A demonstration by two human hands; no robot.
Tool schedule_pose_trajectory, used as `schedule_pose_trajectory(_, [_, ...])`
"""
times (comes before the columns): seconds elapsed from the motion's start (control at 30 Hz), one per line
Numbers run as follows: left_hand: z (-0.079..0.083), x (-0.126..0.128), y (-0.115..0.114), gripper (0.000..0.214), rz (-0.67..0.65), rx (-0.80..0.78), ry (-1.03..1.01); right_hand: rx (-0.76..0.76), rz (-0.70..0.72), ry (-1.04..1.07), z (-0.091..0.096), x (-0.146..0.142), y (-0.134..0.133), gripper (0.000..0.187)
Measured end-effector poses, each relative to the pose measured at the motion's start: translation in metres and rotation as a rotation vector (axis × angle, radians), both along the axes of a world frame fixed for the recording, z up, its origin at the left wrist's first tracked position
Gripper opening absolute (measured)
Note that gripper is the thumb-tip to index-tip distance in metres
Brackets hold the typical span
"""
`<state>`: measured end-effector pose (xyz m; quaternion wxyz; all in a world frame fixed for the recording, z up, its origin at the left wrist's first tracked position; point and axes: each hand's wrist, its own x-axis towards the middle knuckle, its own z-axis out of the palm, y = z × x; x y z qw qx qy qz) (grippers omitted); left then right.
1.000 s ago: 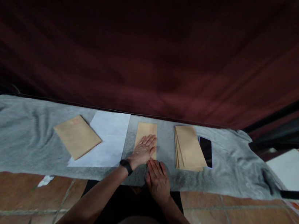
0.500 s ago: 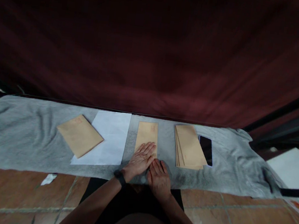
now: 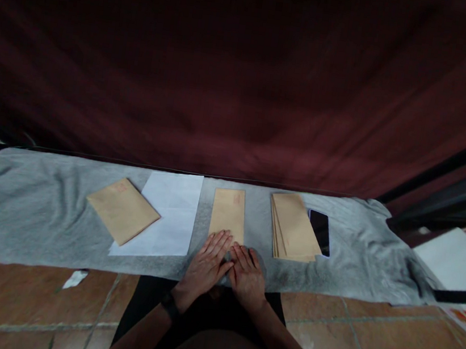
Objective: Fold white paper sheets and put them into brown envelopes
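Observation:
A narrow brown envelope lies lengthwise on the grey cloth straight ahead of me. My left hand lies flat with its fingers stretched out, the fingertips resting on the envelope's near end. Beside it, my right hand is also flat and open on the cloth, its fingertips at the envelope's near right corner. Neither hand holds anything. A black band sits on my left wrist.
A stack of brown envelopes lies to the right, with a black phone beside it. To the left are a white sheet and a wider brown envelope. A dark red curtain hangs behind; tiled floor lies in front.
My left hand has slid back toward me along the envelope, from its middle to its near end. My right hand has stayed almost where it was.

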<state>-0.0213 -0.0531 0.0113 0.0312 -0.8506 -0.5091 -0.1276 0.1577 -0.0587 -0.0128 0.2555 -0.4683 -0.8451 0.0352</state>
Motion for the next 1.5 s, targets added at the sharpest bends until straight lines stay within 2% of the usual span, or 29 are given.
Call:
schedule_pose_trajectory(0.13, [-0.002,-0.010,-0.016,0.064,-0.040,0.004,0.021,-0.010,0.015,-0.009,0.002,0.002,0.000,0.049])
schedule_pose_trajectory(0.3, [-0.008,-0.011,-0.025,0.061,0.019,0.045,0.016,-0.024,0.003,-0.007,0.005,0.000,-0.001,0.046])
schedule_pose_trajectory(0.47, [-0.008,-0.008,-0.025,0.060,0.044,0.060,0.011,-0.017,-0.050,0.015,0.007,-0.009,-0.002,0.048])
schedule_pose_trajectory(0.67, [-0.009,-0.009,-0.025,0.060,0.027,0.056,-0.008,-0.005,0.007,-0.023,0.007,-0.015,-0.001,0.048])
schedule_pose_trajectory(0.9, [-0.016,-0.007,-0.026,0.066,0.090,0.056,-0.039,0.010,-0.057,-0.039,0.008,-0.016,-0.003,0.047])
schedule_pose_trajectory(1.5, [-0.018,-0.004,-0.032,0.070,0.203,0.069,-0.066,0.031,-0.145,-0.029,0.008,0.008,-0.005,0.045])
